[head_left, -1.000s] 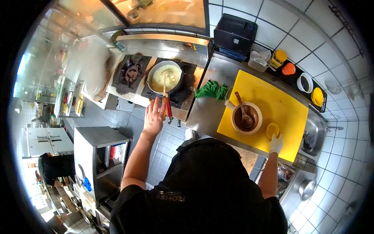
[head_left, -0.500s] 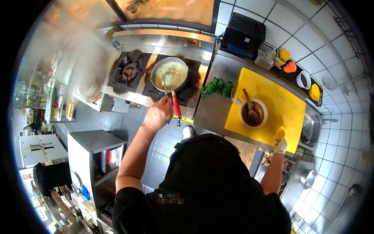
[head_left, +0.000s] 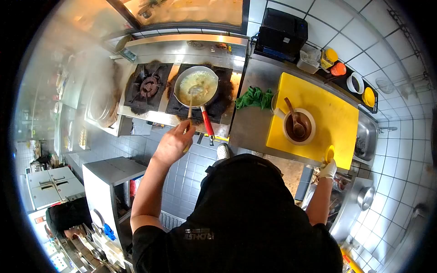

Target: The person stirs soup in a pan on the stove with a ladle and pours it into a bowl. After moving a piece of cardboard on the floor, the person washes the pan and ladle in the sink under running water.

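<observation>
My left hand [head_left: 172, 144] is closed around the handle of a ladle [head_left: 190, 107]. The ladle's bowl is dipped in pale, bubbling liquid in a frying pan [head_left: 175, 93] on the right burner. The pan's red handle [head_left: 207, 120] points toward me, apart from my fingers. My right hand [head_left: 327, 170], in a white glove, grips a small yellow dish or lid [head_left: 329, 153] at the near right edge of the yellow cutting board [head_left: 334, 109]. On that board stands a pot with a white rim [head_left: 291, 139], brown inside, with a wooden spoon [head_left: 297, 127] in it.
Left of the pan is an unused burner [head_left: 149, 85]. A green cloth [head_left: 255, 98] lies between stove and board. Containers, including an orange-lidded one [head_left: 338, 69], line the back shelf; a sink [head_left: 366, 136] is at right. Steam rises at left, where another person [head_left: 68, 217] bends.
My left hand has drawn back toward me and a little left, turning the ladle in the pan. My right hand still holds the yellow piece at the board's edge. The view has shifted slightly.
</observation>
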Demonstrator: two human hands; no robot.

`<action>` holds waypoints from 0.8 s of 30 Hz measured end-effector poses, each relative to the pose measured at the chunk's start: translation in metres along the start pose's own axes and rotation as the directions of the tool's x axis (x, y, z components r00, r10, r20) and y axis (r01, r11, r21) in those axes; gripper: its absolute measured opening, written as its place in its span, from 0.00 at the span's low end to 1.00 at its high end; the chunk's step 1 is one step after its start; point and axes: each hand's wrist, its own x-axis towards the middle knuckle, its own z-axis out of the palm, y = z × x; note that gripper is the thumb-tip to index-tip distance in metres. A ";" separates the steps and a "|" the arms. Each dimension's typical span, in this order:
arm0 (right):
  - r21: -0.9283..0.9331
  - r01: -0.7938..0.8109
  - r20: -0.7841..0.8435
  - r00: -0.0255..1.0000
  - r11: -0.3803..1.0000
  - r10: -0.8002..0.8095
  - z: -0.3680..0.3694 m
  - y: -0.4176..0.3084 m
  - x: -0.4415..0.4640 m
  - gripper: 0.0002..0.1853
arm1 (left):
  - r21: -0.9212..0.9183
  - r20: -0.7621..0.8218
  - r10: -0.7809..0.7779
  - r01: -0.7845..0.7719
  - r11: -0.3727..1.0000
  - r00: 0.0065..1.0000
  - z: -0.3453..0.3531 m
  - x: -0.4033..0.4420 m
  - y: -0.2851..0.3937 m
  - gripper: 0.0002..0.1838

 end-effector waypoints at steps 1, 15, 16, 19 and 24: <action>-0.006 -0.010 0.004 1.000 1.000 0.010 0.000 -0.001 -0.001 0.16 | -0.019 -0.008 0.022 -0.023 1.000 1.000 0.006 0.004 0.001 0.23; -0.213 0.116 0.150 0.985 0.970 -0.085 0.018 -0.003 0.037 0.14 | -0.157 -0.174 0.027 -0.055 0.986 0.984 0.039 0.041 0.013 0.15; -0.201 0.142 0.175 0.979 0.969 -0.107 0.025 0.004 0.046 0.15 | -0.160 -0.228 -0.003 -0.034 0.987 0.974 0.039 0.047 0.011 0.13; -0.285 0.155 0.233 0.968 0.946 -0.089 0.039 0.009 0.057 0.21 | -0.098 -0.174 -0.059 0.042 0.994 0.983 0.050 0.050 -0.009 0.13; -0.637 0.370 0.033 0.889 0.676 -0.456 0.029 0.024 0.073 0.28 | -0.086 -0.054 -0.043 0.039 0.996 0.998 0.030 0.034 0.011 0.12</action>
